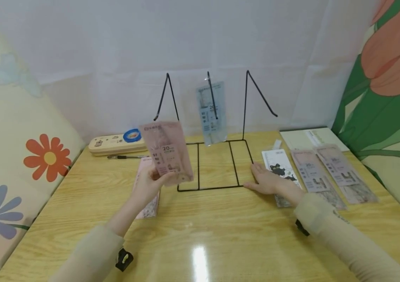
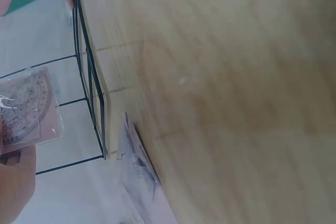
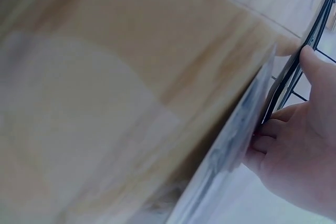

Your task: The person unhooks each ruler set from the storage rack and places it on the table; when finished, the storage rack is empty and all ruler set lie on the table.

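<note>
packet [image 1: 167, 152] left of rack [image 1: 215, 164], packets [image 1: 326, 172] right

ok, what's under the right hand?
The right hand lies flat on the table, pressing the corner of the black wire rack. Its wrist covers part of the cat-print packet; that packet's lower middle is hidden.

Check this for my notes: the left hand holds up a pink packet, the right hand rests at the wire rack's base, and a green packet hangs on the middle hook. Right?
Nearly. In the head view the hanging packet is blue, not green. The left hand holds the pink packet; the right hand rests at the wire rack base.
</note>
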Demonstrator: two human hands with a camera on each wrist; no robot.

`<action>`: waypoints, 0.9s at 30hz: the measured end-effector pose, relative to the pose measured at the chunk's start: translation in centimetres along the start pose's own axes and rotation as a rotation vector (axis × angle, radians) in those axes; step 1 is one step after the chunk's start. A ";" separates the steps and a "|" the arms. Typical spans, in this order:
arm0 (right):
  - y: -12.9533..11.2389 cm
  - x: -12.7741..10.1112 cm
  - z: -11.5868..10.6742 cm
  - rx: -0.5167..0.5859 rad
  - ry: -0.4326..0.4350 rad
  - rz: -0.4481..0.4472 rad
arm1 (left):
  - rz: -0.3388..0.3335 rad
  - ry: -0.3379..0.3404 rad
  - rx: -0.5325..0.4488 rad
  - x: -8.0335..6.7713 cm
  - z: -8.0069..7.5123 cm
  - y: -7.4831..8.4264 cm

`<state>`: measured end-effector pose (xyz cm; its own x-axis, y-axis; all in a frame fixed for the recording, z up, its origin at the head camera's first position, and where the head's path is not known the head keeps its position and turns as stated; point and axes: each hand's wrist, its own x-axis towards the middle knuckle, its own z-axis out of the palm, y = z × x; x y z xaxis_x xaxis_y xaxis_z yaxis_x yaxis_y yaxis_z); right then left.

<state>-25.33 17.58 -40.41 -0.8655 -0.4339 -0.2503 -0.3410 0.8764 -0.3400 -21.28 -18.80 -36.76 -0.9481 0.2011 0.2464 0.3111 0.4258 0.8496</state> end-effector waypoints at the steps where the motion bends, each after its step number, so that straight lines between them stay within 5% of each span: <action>1: 0.0 0.0 0.0 0.002 -0.001 0.003 | 0.020 0.002 -0.011 -0.3 0.0 0.1; 7: 0.0 -0.2 0.2 0.009 -0.006 0.002 | 0.131 0.015 -0.069 -2.4 -0.5 0.4; 10: -0.1 -0.2 0.2 0.007 -0.005 -0.004 | 0.126 0.029 -0.053 -3.8 -1.2 0.4; 21: -0.2 -0.2 -0.2 -0.009 -0.006 -0.002 | -0.119 0.065 0.095 -6.8 -9.0 -1.7; 27: -0.2 -0.3 -0.3 -0.004 -0.015 0.007 | -0.339 -0.033 0.206 -7.6 -13.2 -3.4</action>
<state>-25.15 17.59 -40.02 -0.8622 -0.4307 -0.2666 -0.3364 0.8804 -0.3342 -16.05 -33.46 -35.38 -0.9977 0.0451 -0.0499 -0.0095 0.6400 0.7683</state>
